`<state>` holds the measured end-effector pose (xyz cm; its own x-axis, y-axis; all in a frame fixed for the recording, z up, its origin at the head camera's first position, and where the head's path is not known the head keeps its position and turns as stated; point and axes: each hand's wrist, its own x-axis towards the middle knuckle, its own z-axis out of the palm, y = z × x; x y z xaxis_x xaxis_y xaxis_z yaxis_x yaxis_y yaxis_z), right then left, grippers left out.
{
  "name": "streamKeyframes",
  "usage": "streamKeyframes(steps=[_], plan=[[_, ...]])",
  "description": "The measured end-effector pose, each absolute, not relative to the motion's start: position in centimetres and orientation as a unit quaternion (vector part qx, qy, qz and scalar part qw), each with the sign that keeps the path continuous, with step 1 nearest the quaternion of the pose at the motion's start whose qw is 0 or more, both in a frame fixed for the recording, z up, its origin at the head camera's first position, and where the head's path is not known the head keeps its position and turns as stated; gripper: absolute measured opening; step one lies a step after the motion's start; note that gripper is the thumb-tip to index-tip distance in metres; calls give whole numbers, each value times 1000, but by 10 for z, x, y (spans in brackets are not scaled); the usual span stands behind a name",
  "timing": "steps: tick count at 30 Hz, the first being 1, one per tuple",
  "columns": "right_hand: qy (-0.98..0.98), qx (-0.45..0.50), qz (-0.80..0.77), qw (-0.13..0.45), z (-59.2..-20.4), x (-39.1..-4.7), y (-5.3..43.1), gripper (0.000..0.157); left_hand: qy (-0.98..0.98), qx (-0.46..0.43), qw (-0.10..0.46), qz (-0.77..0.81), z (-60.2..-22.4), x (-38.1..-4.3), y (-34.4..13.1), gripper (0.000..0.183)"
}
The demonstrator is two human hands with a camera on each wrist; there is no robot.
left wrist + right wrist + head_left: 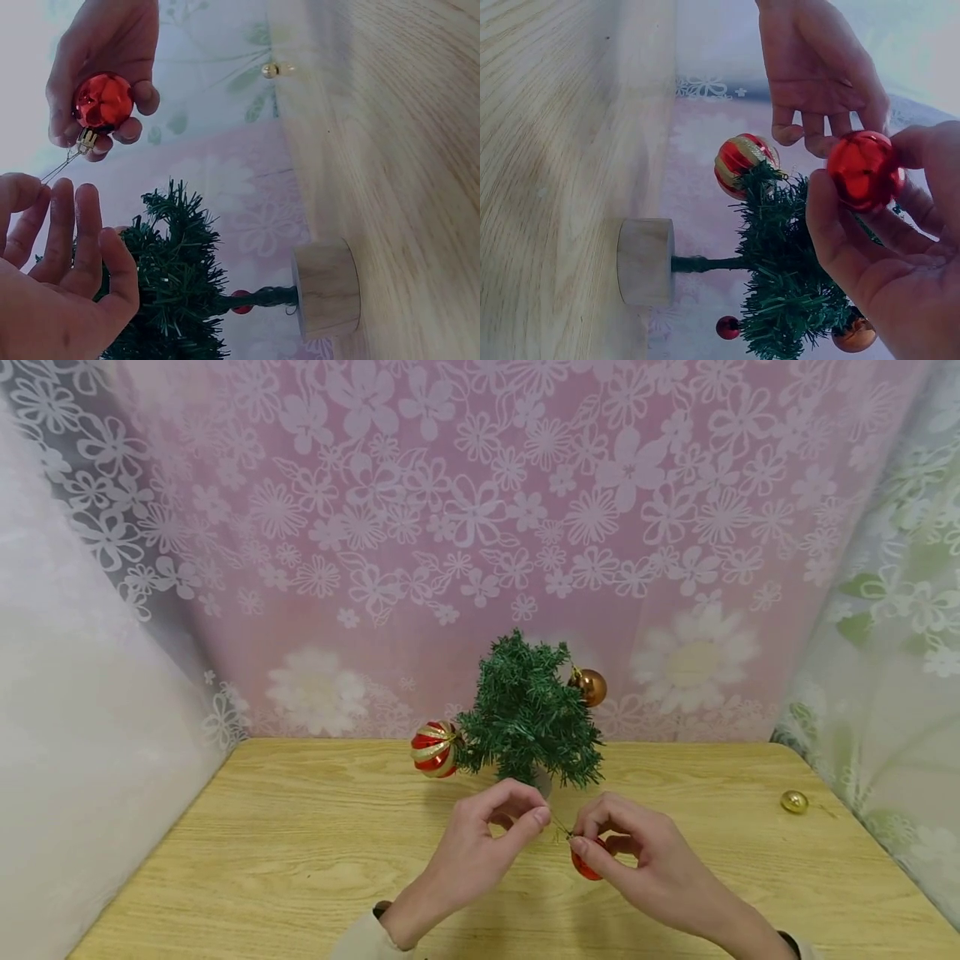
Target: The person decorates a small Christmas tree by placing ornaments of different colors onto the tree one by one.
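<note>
A shiny red bauble with a gold cap is held in the fingers of my right hand, in front of the small tree. My left hand pinches the thin gold hanging loop of that bauble between thumb and forefinger, pulling it out to the left of the cap. Just behind both hands stands the small green Christmas tree on a round wooden base. On its left side hangs a red and gold striped bauble, and a copper bauble hangs at its upper right.
A small gold bauble lies near the right edge of the wooden table. Another small red bauble shows on the tree in the right wrist view. Flowered curtains close in the back and sides.
</note>
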<state>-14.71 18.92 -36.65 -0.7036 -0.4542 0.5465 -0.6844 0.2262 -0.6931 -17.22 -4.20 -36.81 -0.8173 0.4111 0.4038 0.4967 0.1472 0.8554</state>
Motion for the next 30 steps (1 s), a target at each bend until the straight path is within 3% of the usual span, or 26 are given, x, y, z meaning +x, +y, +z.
streamKeyframes(steps=[6,26,30], plan=[[-801,327,484,127,-365,-148,187,19,-761,-292,20,-579,-364,-172,-42,10],[-809,351,396,254,-370,-151,182,33,-795,-278,11,-539,-367,-171,-44,8],[-811,347,398,253,-367,-151,180,34,-798,-268,6,-540,-367,-171,-45,6]])
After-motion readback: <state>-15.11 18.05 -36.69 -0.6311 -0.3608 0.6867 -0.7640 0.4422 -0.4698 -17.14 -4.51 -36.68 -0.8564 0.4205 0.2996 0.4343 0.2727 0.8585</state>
